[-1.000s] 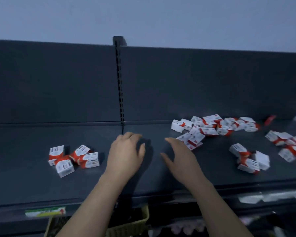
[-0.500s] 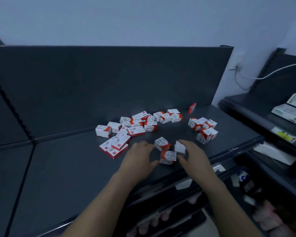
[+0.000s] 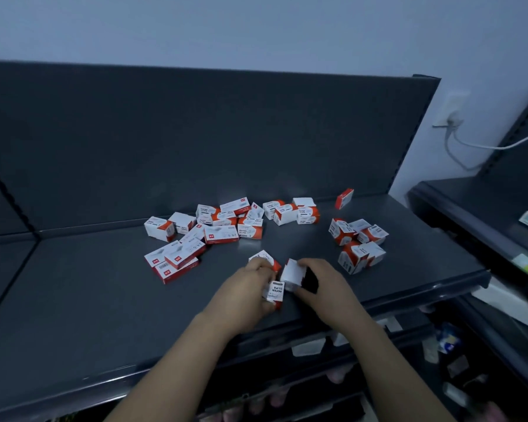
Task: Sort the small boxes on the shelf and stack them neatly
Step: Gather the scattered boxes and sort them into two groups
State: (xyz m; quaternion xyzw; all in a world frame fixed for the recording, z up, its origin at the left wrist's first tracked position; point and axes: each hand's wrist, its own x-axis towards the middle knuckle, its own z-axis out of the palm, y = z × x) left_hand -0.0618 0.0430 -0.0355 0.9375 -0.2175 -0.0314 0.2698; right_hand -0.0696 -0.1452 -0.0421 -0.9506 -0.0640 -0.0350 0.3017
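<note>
Just below the middle of the frame, the left hand [image 3: 244,296] curls its fingers round a small red-and-white paper-clip box [image 3: 276,292]. The box is held upright at the thumb side of the hand, printed face toward the camera. "PAPER CLIPS" can be read on it; a line of script beneath is too small to make out. The same hand's fingertips lie over a second box [image 3: 264,257] just behind. Touching the paper-clip box on its right is a white-faced box [image 3: 293,273], pinched by the right hand [image 3: 326,287] with fingers over its top and thumb below; its visible face shows no writing. All this is over the front part of the dark grey shelf [image 3: 73,300]. Further back, at centre frame, lies a loose heap of boxes [image 3: 195,248]. One of them also reads "PAPER CLIPS" [image 3: 250,232], and a flatter carton [image 3: 221,236] is marked "24/6". A smaller cluster [image 3: 358,242] sits to the right, well apart from the hands, and a lone red box [image 3: 344,198] stands tilted by the back panel. At upper right, a white cable [image 3: 500,146] runs from a wall socket.
</note>
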